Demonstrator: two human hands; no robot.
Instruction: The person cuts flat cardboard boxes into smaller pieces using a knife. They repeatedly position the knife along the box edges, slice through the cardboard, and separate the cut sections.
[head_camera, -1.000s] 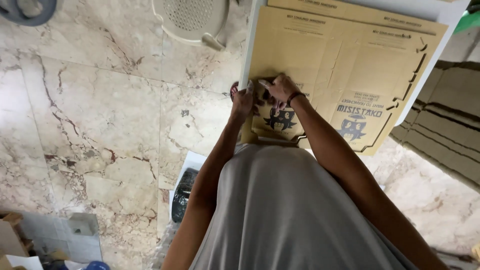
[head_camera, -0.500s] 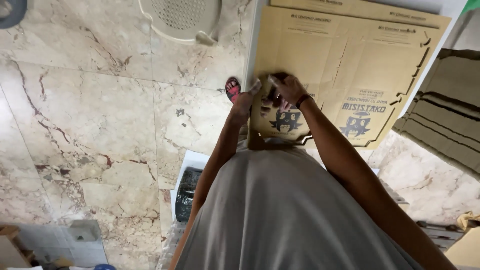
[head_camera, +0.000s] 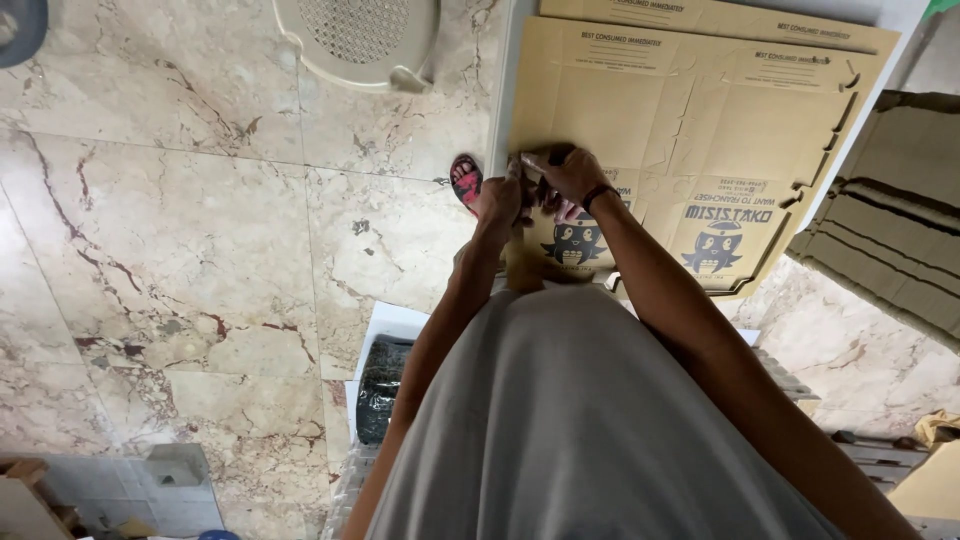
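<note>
Since the earlier frame the view has swung left & down a bit, so more marble floor (head_camera: 200, 250) shows at left; both hands sit at about the same spot on the cardboard, fingers regrouped closer together. Largest to smallest: marble floor under everything; flat die-cut cardboard sheet (head_camera: 690, 110), tan w/ dark blue cartoon prints, lying at the floor's upper right; stack of more flat cardboard (head_camera: 890, 230) along the right edge; white perforated plastic seat (head_camera: 360, 40) at top; dark packet (head_camera: 382, 385) on a white tray low centre; red sandal (head_camera: 466, 182) just beside the sheet's left edge. Left hand (head_camera: 498, 200) & right hand (head_camera: 570, 175) both pinch narrow on the sheet's near left edge, touching each other. Step looks like starting a fold at a flap crease. Next prob needs firm press along the score line, keeping the sheet from sliding.
</note>
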